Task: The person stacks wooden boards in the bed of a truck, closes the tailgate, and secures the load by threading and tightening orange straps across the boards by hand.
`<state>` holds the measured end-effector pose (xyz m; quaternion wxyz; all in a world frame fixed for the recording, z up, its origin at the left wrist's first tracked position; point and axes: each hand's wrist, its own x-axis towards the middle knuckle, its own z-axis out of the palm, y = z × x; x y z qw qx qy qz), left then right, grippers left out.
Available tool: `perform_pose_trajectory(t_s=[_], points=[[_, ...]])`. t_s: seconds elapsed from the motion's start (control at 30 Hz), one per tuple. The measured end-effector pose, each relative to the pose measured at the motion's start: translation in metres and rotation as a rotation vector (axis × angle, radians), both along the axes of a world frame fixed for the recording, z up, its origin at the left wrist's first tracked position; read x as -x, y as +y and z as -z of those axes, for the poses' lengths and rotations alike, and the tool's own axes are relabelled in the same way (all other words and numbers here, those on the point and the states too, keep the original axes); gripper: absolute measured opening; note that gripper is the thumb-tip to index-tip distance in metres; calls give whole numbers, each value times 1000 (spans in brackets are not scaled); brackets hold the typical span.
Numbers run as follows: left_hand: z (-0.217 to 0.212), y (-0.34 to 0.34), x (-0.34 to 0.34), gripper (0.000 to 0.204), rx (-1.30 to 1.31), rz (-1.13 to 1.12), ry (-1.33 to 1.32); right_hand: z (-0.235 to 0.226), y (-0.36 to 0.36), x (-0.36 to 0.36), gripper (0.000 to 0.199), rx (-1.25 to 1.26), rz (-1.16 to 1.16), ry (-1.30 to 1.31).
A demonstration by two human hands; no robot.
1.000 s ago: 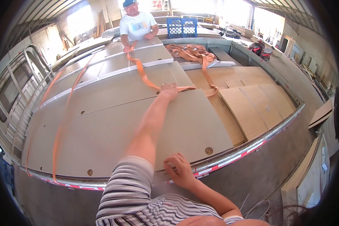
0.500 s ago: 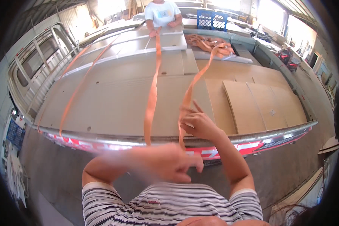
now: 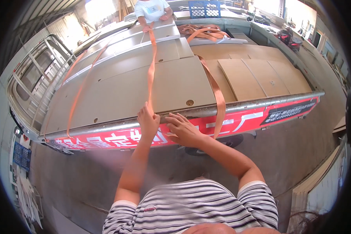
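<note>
An orange webbing strap runs over the flat grey-brown panels stacked on a truck bed. At its near end, my left hand is closed on it beside the metal side rail. My right hand lies just right of it, fingers stretched out at the rail and the red side panel. A second orange strap hangs loose over the rail, further right, untouched. Across the load, a co-worker's hand is at the far end of the first strap.
Two more orange straps cross the load on the left. Wrapped tan boards lie on the right, with a heap of orange webbing behind them. A blue crate stands at the back, and a red motorbike at the far right.
My left hand has swung up to the first strap at the rail. My right hand has let go of the right strap, which now hangs over the rail, and moved left.
</note>
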<state>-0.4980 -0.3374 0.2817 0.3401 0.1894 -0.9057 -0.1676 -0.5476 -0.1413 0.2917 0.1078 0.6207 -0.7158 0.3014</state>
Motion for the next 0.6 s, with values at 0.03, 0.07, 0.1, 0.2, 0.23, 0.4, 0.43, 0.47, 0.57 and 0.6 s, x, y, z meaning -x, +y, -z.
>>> perform_pose_trajectory(t_s=[0.03, 0.07, 0.1, 0.2, 0.23, 0.4, 0.43, 0.47, 0.57, 0.6], points=[[-3, 5, -6, 61, -23, 26, 44, 5, 2, -12, 51, 19, 45, 5], [-9, 5, -5, 50, 45, 18, 104, 9, 2, -22, 51, 15, 54, -1], [-13, 5, -13, 50, 39, 25, 98, 13, 0, -32, 53, 118, 106, -144], [-32, 15, -37, 32, -1268, 586, 180, 13, -8, -51, 54, 277, 154, -572], [-36, 36, -47, 26, -1463, 667, 198, 17, -6, -57, 53, 326, 157, -877], [9, 91, -78, 23, -1906, 696, 165, 48, 28, -62, 47, 43, -179, -1313], [13, 99, -83, 21, -1991, 643, 185, 61, 36, -68, 44, -103, -102, -1469], [19, 105, -89, 21, -1998, 634, 181, 76, 46, -75, 44, -106, -99, -1479], [38, 111, -95, 23, -1793, 645, 52, 115, 71, -94, 40, -383, 24, -1675], [51, 109, -93, 21, -1760, 609, 48, 124, 77, -102, 41, -414, 29, -1563]])
